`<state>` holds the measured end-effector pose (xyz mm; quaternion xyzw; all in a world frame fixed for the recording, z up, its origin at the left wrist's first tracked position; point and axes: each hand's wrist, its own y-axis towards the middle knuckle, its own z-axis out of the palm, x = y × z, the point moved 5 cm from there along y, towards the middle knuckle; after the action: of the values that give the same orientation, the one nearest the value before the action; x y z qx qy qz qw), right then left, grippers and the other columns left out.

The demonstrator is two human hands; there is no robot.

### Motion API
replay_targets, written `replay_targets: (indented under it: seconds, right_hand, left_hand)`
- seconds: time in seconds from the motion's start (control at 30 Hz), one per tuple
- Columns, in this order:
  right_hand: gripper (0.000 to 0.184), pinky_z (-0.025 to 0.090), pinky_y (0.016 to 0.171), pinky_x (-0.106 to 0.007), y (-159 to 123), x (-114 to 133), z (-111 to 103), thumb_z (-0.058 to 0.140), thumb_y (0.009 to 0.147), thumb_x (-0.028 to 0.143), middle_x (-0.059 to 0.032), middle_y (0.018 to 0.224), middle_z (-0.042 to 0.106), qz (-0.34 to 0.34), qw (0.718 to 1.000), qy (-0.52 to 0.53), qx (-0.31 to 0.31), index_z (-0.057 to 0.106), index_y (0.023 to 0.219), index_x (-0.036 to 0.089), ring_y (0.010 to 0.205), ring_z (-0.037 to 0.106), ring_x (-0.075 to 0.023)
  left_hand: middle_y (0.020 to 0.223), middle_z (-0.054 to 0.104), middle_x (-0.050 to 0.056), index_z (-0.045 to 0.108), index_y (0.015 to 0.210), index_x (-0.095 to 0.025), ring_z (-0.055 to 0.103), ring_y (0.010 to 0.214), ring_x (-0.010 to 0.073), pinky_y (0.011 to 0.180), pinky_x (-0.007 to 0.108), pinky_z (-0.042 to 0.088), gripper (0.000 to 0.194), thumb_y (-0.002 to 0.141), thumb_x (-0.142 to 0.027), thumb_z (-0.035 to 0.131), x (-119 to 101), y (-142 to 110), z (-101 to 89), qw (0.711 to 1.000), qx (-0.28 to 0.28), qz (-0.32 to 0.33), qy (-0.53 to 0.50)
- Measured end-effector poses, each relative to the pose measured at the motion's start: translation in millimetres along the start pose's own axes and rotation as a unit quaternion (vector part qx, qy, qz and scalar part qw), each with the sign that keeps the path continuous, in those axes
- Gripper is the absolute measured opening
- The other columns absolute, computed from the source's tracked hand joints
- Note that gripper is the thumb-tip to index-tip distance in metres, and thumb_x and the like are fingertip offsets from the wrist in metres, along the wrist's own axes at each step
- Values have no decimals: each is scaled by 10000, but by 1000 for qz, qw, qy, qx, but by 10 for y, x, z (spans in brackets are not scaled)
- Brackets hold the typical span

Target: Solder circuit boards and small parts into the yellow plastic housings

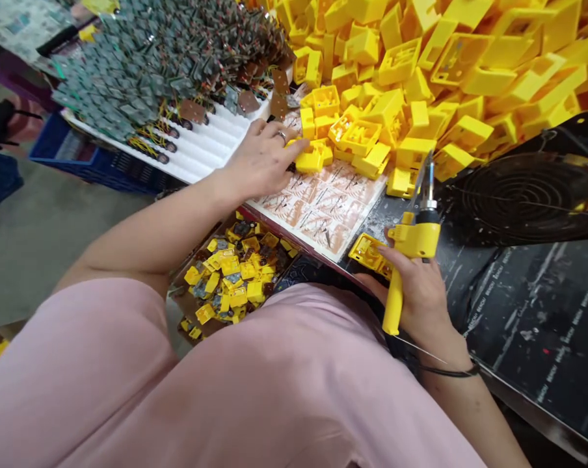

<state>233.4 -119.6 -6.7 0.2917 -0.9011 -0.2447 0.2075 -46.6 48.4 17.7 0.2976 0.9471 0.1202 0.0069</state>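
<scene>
My left hand, with a ring on one finger, reaches over the patterned sheet with its fingers spread. One fingertip meets a small yellow plastic housing; whether it presses on it I cannot tell. My right hand is wrapped round a yellow soldering gun, its metal tip pointing up and away from me. A thin wire trails from the lower end of its handle. Close by the right fingers, at the table's front edge, an open yellow housing shows parts inside; the fingers partly hide it.
Yellow housings are heaped at the back right. Wired circuit boards crowd a white ridged tray at left. A black fan stands on the right. Below the edge, a box holds filled yellow housings.
</scene>
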Motion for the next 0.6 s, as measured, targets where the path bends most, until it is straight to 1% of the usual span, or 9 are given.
replay_targets:
  seconds: [0.07, 0.13, 0.2, 0.27, 0.33, 0.4, 0.5, 0.57, 0.6]
  right_hand:
    - [385, 564, 922, -379, 32, 22, 46, 683, 1004, 344, -60, 1079, 765, -7, 1000, -6, 11, 548, 1348, 237, 986, 747, -232]
    - [378, 570, 855, -341, 38, 27, 55, 684, 1001, 294, -56, 1082, 765, -7, 1000, -18, 12, 546, 1349, 243, 942, 745, -214]
    - [407, 568, 796, -317, 37, 20, 35, 708, 978, 258, -57, 1075, 768, -3, 999, -37, -2, 548, 1352, 238, 896, 738, -207]
    - [424, 560, 753, -303, 41, 9, 10, 727, 959, 241, -55, 1029, 770, 1, 998, -51, -22, 560, 1348, 225, 828, 723, -200]
    - [420, 551, 729, -294, 49, 0, 7, 734, 955, 244, -46, 985, 767, 1, 998, -55, -29, 569, 1340, 222, 783, 712, -192]
    - [408, 558, 748, -298, 51, -7, 18, 738, 958, 266, -46, 984, 767, -4, 998, -53, -31, 572, 1328, 223, 804, 728, -197]
    - [445, 579, 852, -344, 35, -24, 30, 749, 953, 291, -76, 1066, 776, -4, 998, -46, -35, 552, 1345, 216, 927, 758, -232]
    - [497, 580, 905, -373, 18, -40, 36, 765, 941, 292, -92, 1115, 776, 5, 999, -39, -35, 533, 1373, 213, 994, 760, -249]
    - [517, 578, 916, -375, 11, -45, 39, 771, 935, 291, -93, 1127, 774, 8, 999, -35, -33, 525, 1384, 215, 1011, 760, -251]
  left_hand:
    - [1112, 742, 139, 638, 1375, -164, 641, 1205, 357, 1099, 560, 422, 450, 952, -316, 615, -36, 87, 81, 1000, 20, 2, 9]
    - [1036, 748, 127, 647, 1357, -159, 675, 1132, 344, 1074, 542, 443, 417, 985, -337, 591, -245, 161, 144, 999, 36, 17, 8]
    - [1033, 754, 127, 667, 1334, -160, 695, 1092, 334, 1015, 507, 480, 368, 1019, -300, 535, -539, 221, 197, 998, 57, 40, 2]
    - [1074, 761, 143, 648, 1383, -149, 702, 1086, 324, 955, 470, 507, 394, 1038, -245, 486, -787, 268, 228, 995, 75, 60, -10]
    - [1111, 765, 144, 608, 1452, -149, 700, 1081, 308, 935, 456, 513, 437, 1052, -227, 450, -862, 302, 205, 994, 68, 78, -28]
    - [1083, 770, 112, 645, 1410, -175, 690, 1045, 284, 939, 455, 502, 420, 1049, -216, 434, -675, 319, 117, 996, 37, 71, -33]
    - [1064, 774, 79, 744, 1228, -209, 635, 988, 247, 922, 449, 481, 387, 984, -143, 450, -35, 308, -42, 1000, 15, 19, 0]
    - [1183, 769, 51, 757, 1198, -239, 584, 979, 222, 917, 434, 479, 380, 913, -135, 527, 345, 287, -66, 997, 64, 34, 25]
    - [1214, 760, 43, 762, 1179, -250, 572, 1007, 219, 934, 431, 477, 362, 898, -154, 557, 475, 276, -64, 995, 80, 50, 43]
